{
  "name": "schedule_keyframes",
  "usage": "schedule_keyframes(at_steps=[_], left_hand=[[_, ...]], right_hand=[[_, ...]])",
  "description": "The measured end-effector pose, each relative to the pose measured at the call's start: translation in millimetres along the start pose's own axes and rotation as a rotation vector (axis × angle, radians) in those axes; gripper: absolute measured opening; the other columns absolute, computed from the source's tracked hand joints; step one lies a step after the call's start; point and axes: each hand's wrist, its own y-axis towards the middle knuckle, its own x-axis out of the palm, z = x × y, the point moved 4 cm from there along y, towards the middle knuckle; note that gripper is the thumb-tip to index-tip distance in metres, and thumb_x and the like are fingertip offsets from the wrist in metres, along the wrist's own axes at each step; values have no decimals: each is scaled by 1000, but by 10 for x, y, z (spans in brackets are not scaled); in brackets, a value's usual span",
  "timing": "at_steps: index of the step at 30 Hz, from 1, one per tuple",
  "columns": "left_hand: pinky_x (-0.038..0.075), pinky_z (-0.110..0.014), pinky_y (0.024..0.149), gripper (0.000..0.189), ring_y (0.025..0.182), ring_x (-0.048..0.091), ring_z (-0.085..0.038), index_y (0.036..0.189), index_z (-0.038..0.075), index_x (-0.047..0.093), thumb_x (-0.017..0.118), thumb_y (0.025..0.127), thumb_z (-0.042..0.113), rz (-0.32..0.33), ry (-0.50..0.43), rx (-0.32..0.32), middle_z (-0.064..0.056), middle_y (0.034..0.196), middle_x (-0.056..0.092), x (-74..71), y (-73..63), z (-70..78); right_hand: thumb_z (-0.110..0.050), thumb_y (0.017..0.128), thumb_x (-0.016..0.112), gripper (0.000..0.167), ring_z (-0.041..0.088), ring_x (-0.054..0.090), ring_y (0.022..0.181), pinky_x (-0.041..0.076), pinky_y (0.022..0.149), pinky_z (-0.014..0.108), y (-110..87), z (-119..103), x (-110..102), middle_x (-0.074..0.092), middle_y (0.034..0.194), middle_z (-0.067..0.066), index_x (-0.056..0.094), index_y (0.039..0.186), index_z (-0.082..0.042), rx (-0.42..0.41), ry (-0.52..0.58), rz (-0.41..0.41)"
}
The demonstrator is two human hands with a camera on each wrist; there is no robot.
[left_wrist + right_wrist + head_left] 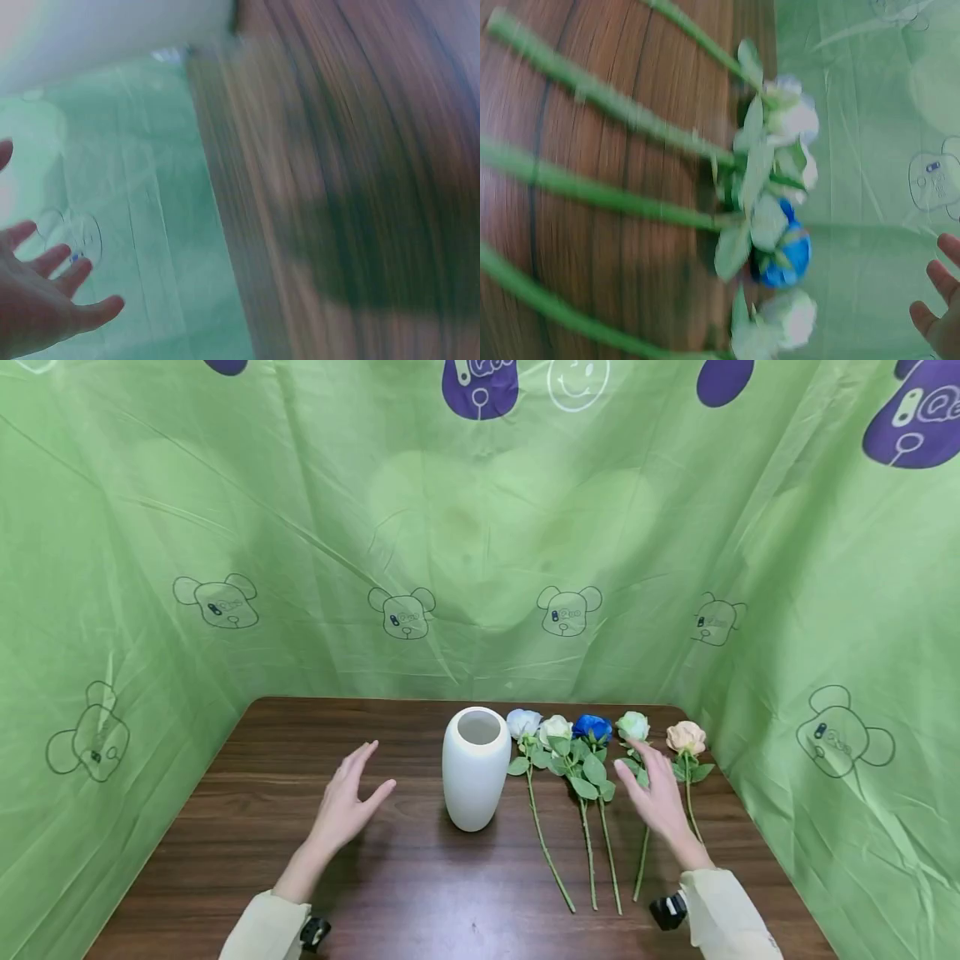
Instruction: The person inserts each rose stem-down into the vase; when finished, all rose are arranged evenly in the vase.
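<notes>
Smooth white rounded vase (474, 785), at nine o'clock from five long-stemmed pale, blue and peach roses (592, 728), could topple if the left hand (347, 802) or right hand (657, 792), both with fingers apart, knocked it.

Vase (472, 777) upright on worktop (390, 877), near mid-width; five flowers (592, 729) lying on worktop, side by side, all right of vase; heads toward far edge, stems toward near edge; leftmost head just beside vase; left hand (347, 802) left of vase, well apart; right hand (660, 793) over fourth flower from vase, fifth to its right; cloth (480, 552) behind worktop and along both sides.
</notes>
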Motion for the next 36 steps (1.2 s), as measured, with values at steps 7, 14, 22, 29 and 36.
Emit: schedule_keyframes(at_steps=[7, 14, 22, 29, 36], left_hand=[[30, -50, 94, 54, 115, 38, -28, 130, 14, 40, 63, 83, 28, -44, -362, -137, -13, 126, 43, 271, -27, 201], [32, -52, 92, 56, 115, 40, -30, 130, 14, 40, 66, 81, 25, -109, -549, -228, -12, 127, 43, 481, 0, 363], [43, -46, 83, 61, 113, 40, -36, 133, 14, 34, 65, 81, 26, -203, -697, -408, -19, 130, 36, 590, 27, 512], [50, -45, 69, 70, 102, 48, -34, 136, 16, 27, 66, 79, 31, -266, -735, -525, -21, 131, 33, 531, 55, 681], [52, -38, 61, 69, 88, 55, -30, 137, 13, 25, 64, 82, 26, -302, -653, -505, -24, 128, 37, 363, 98, 959]], right_hand=[[-25, 90, 54, 35, 22, 52, 96, 44, 76, 33, -59, -82, 305, 55, 111, 12, 52, 118, -4, 204, 249, 7], [-19, 88, 57, 28, 22, 53, 92, 44, 74, 28, -152, -98, 716, 59, 101, 12, 57, 111, -2, 358, 315, -25], [-19, 85, 58, 32, 35, 57, 82, 47, 57, 35, -212, -59, 1135, 60, 94, 20, 56, 108, 3, 485, 447, -92], [-16, 82, 63, 29, 29, 58, 75, 47, 61, 35, -230, -48, 1355, 63, 85, 13, 59, 104, 2, 514, 401, -156], [-16, 76, 67, 34, 22, 59, 60, 46, 50, 27, -210, -22, 1517, 63, 79, 8, 59, 104, 2, 525, 282, -211]])
